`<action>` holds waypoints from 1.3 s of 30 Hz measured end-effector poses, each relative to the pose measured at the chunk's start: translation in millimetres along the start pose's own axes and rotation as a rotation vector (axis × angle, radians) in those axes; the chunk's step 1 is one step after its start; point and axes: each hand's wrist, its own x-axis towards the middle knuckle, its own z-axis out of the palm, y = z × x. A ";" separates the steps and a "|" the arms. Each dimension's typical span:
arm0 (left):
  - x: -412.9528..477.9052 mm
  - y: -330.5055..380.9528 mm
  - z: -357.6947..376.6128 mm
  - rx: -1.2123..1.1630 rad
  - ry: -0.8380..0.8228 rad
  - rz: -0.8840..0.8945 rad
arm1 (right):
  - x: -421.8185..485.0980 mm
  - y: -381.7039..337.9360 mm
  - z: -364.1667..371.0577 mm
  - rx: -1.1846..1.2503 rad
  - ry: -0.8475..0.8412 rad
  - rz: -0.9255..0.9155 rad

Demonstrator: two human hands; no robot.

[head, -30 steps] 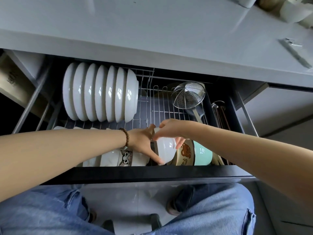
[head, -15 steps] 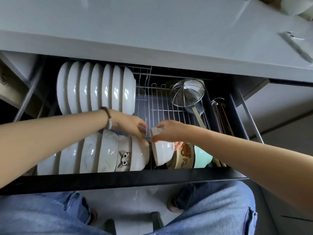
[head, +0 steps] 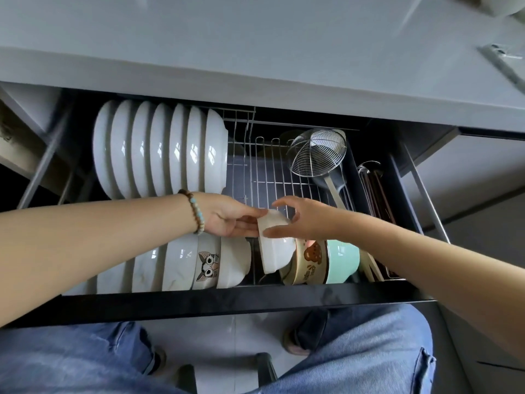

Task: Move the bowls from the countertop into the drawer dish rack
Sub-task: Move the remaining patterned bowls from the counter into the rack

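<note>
A small white bowl (head: 274, 253) stands on edge in the front row of the wire drawer dish rack (head: 272, 177), its foot turned up and to the left. My right hand (head: 304, 220) pinches the bowl's foot between thumb and fingers. With straight fingers, my left hand (head: 227, 220) touches that foot from the left. Left of the bowl stand several white bowls, one with a cat face (head: 208, 263). To its right lean a bear-print bowl (head: 308, 260) and a mint-green bowl (head: 342, 261).
Several large white bowls (head: 159, 149) fill the rack's back left. A wire skimmer (head: 316, 152) lies at the back right, with dark utensils (head: 375, 191) beside it. The grey countertop (head: 255, 46) overhangs the drawer. The black drawer front (head: 227, 301) runs above my knees.
My left hand has come up from low beside the white bowl to its foot. My right hand has stayed on the bowl, which now stands more upright in its slot.
</note>
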 end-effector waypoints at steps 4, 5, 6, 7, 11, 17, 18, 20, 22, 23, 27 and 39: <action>-0.2 -3.6 -0.3 -0.037 -0.011 -0.009 | -7.5 29.3 -24.1 -0.295 -0.041 -0.111; 0.2 -4.2 0.6 -0.039 -0.011 -0.015 | -8.5 36.9 -26.4 -0.355 -0.064 -0.131; 0.4 -5.1 2.0 -0.032 -0.012 -0.023 | -8.7 43.7 -27.1 -0.382 -0.098 -0.132; 0.6 -6.5 3.7 -0.019 -0.013 -0.032 | -7.8 50.2 -26.6 -0.391 -0.133 -0.118; 1.7 -13.7 11.5 0.018 -0.022 -0.053 | 1.2 68.6 -17.4 -0.392 -0.190 -0.084; 4.7 -15.1 11.3 0.022 -0.035 -0.053 | 15.6 71.1 -4.1 -0.379 -0.200 -0.118; 3.9 -15.4 10.1 0.024 -0.046 -0.054 | 16.6 71.4 -3.7 -0.380 -0.200 -0.122; 2.1 -16.5 6.7 0.026 -0.067 -0.051 | 17.6 73.3 -4.1 -0.385 -0.197 -0.127; 0.9 -17.5 3.7 0.011 -0.079 -0.046 | 18.0 75.3 -3.7 -0.382 -0.199 -0.132; 0.4 -18.0 3.3 0.000 -0.083 -0.044 | 17.9 75.5 -3.0 -0.381 -0.200 -0.130; -0.1 -18.3 5.7 -0.024 -0.079 -0.037 | 18.6 71.0 -0.8 -0.490 -0.154 -0.161; 0.4 -22.6 7.2 0.030 -0.095 -0.010 | 22.4 48.8 5.4 -0.724 -0.172 -0.227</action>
